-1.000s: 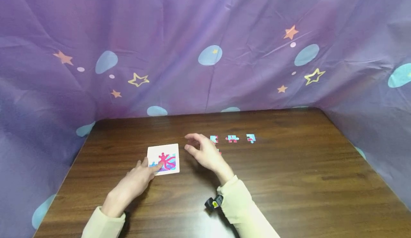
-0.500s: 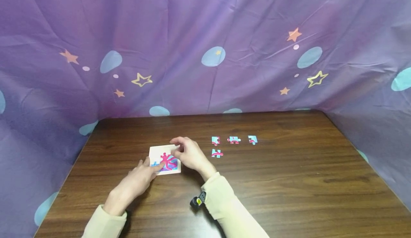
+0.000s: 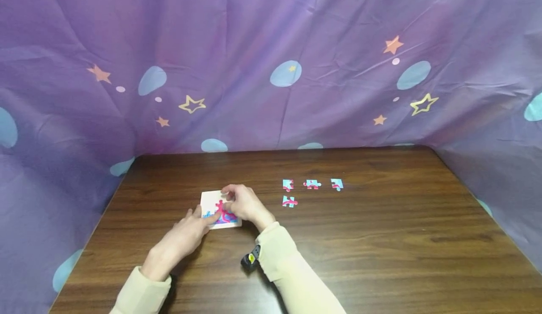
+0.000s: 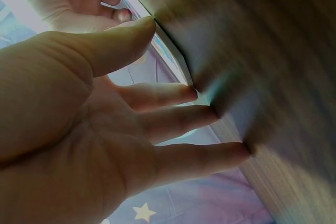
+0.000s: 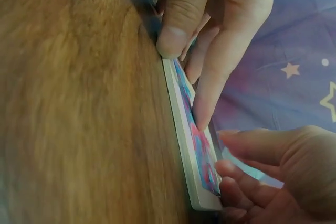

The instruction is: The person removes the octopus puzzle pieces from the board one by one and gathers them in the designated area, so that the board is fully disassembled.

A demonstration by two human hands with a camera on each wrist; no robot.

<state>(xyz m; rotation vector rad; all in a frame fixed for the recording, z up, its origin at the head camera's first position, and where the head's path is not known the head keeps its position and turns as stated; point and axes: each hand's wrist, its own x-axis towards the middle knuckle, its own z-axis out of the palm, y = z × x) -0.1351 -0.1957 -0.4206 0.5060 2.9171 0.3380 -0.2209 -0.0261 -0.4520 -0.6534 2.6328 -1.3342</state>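
Observation:
A white puzzle board lies on the table, partly filled with joined pieces showing a pink figure on blue and purple. My left hand rests at its near left corner. The left index fingertip presses on the picture, while the thumb touches the board's edge in the right wrist view. Over the right part of the board bends my right hand, its fingertips at the picture's right side. The right wrist view shows a gap between those fingers, with background visible through it.
Several loose puzzle pieces lie right of the board: a corner piece, a middle piece and another corner piece in a row, with one piece below. A purple patterned curtain closes off the table's back and sides.
My right hand has moved left, from beside the loose pieces to the board, and its fingers have come down at the picture's right side. My left hand stays with its index finger on the picture.

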